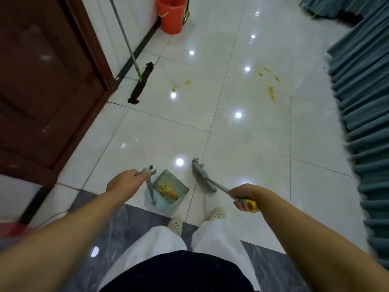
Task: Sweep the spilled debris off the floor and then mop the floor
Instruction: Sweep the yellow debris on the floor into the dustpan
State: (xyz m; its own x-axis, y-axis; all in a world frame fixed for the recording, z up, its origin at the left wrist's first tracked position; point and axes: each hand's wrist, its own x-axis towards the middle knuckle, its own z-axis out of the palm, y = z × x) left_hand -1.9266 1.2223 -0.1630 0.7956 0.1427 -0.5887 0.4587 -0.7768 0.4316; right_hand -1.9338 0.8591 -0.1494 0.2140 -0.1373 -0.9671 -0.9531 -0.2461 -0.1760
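A person stands over a glossy tiled floor (242, 144) midway through a clean-up, the left hand (124, 182) curled round the top of a dustpan's upright handle (149, 186) and the right hand (245, 196) gripping a broom handle (235, 193) near its yellow end. The dustpan (168, 191) sits just below and beside the left fingers, already holding a heap of yellowish debris (167, 189). The broom head (203, 175) rests on the tiles just beyond the right fingers, close to the pan's open mouth but apart from it.

The sweeping looks largely done near the feet, yet it is not finished: two patches of yellow spill, one (181, 85) ahead of the left fingers and one (270, 85) ahead of the right, lie well beyond both hands. Mopping appears not to have begun; the mop (141, 83) leans against the wall far ahead of the left fingers, its dark head flat on the floor by a brown door (46, 81). An orange bucket (171, 15) stands farther off along the same wall. Teal pleated fabric (362, 102) crowds the floor's edge out past the right fingers, narrowing the room to work there.
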